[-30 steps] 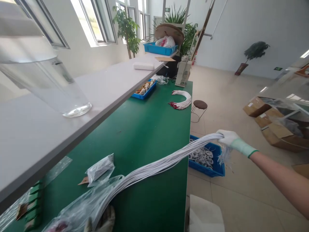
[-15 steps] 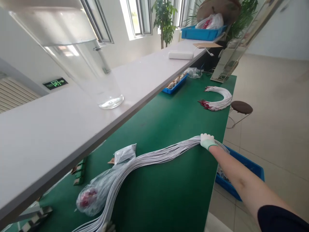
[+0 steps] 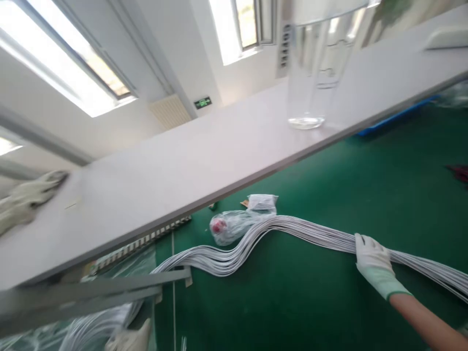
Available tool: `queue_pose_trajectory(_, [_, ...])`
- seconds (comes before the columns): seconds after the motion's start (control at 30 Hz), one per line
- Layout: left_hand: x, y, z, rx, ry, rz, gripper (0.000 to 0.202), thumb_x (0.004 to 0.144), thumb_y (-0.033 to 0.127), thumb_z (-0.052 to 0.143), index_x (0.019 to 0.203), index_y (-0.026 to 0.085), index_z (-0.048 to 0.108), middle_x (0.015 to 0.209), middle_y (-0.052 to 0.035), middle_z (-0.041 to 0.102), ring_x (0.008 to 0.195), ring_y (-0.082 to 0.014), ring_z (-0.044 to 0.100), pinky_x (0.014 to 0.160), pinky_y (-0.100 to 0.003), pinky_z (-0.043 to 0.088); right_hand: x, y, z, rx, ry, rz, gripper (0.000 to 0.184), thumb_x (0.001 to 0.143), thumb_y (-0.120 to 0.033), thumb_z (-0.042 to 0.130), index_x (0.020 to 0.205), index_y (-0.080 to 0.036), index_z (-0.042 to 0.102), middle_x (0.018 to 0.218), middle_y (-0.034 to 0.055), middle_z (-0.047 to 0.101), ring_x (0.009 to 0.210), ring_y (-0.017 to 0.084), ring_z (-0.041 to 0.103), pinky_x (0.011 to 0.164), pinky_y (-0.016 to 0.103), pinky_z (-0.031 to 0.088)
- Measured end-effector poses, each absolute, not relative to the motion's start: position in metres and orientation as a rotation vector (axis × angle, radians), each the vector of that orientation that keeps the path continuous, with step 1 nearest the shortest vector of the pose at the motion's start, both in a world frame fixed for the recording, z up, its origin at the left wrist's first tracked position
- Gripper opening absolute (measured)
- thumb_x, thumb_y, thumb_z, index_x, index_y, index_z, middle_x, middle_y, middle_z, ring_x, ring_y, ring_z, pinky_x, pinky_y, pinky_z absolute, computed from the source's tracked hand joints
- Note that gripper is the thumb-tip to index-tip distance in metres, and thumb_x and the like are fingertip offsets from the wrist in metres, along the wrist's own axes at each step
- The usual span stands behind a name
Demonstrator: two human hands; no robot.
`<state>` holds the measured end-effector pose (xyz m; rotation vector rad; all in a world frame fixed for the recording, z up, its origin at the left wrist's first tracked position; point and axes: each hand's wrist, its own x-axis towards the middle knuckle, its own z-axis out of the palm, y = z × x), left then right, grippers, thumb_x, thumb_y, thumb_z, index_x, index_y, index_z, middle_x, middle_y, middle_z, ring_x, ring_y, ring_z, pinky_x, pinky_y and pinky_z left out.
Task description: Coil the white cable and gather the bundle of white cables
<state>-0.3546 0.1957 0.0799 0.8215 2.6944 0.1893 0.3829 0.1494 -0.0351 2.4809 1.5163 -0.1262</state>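
My right hand point(image 3: 375, 258), in a white glove with a pale green cuff, is closed around a long bundle of white wires point(image 3: 307, 231). On both sides of that grip the wires run on, leaving the view at the right edge. Leftward they bend past a clear plastic bag point(image 3: 234, 226) with something red in it and pass under a grey metal bracket point(image 3: 171, 277). My gloved left hand point(image 3: 131, 337) is at the bottom left, against the wires' left part. Blur and the frame edge hide most of its fingers, so its grip is unclear.
A pale shelf point(image 3: 190, 161) crosses above the green table point(image 3: 292, 302), carrying a clear container point(image 3: 307, 97) and whitish cloth-like items point(image 3: 29, 197). A slotted strip point(image 3: 142, 243) lies beneath the shelf. A blue tray edge point(image 3: 395, 117) shows at the right.
The view has swung left, bringing the bracket and slotted strip into sight. The bundle now stretches farther left, beneath the bracket. My right hand still grips it, now over the table.
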Motion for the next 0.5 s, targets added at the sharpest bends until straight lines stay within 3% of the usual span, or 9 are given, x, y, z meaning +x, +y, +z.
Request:
queue_pose_trajectory(0.07, [-0.374,0.182,0.079,0.75,2.839,0.06,0.067,0.09,0.043,0.073,0.147,0.021,0.047,0.161,-0.0161,0.039,0.147,-0.0409,0.038,0.117,-0.066,0.036,0.34,0.163,-0.048,2.44,1.705,-0.114,0.074,0.073,-0.009,0.059,0.147,-0.003,0.051,0.151,0.0293,0.05,0.142,0.043,0.045,0.114,0.054,0.04])
queue_pose_trajectory(0.23, [-0.424,0.165,0.064,0.886,2.988,-0.098,0.06,0.092,0.041,0.07,0.145,0.021,0.05,0.161,-0.0145,0.041,0.144,-0.0372,0.042,0.115,-0.061,0.04,0.216,0.186,-0.068,2.337,2.063,-0.156,0.071,0.074,-0.01,0.051,0.145,-0.005,0.056,0.149,0.0257,0.054,0.142,0.044,0.047,0.115,0.058,0.041])
queue_pose_trajectory(0.37, [-0.471,0.146,0.06,0.954,3.035,-0.181,0.059,0.093,0.037,0.07,0.146,0.022,0.05,0.163,-0.0139,0.039,0.144,-0.0385,0.043,0.115,-0.065,0.04,0.104,0.184,-0.072,2.236,2.293,-0.246,0.063,0.081,-0.01,0.047,0.142,-0.004,0.059,0.148,0.0268,0.055,0.14,0.043,0.05,0.114,0.056,0.044])
queue_pose_trajectory(0.5, [-0.527,0.129,0.06,1.043,3.018,-0.163,0.059,0.093,0.035,0.07,0.147,0.022,0.05,0.166,-0.0128,0.034,0.149,-0.04,0.036,0.118,-0.066,0.035,-0.002,0.172,-0.075,2.083,2.497,-0.365,0.06,0.083,-0.013,0.049,0.142,-0.013,0.06,0.145,0.0202,0.06,0.136,0.038,0.055,0.112,0.05,0.047])
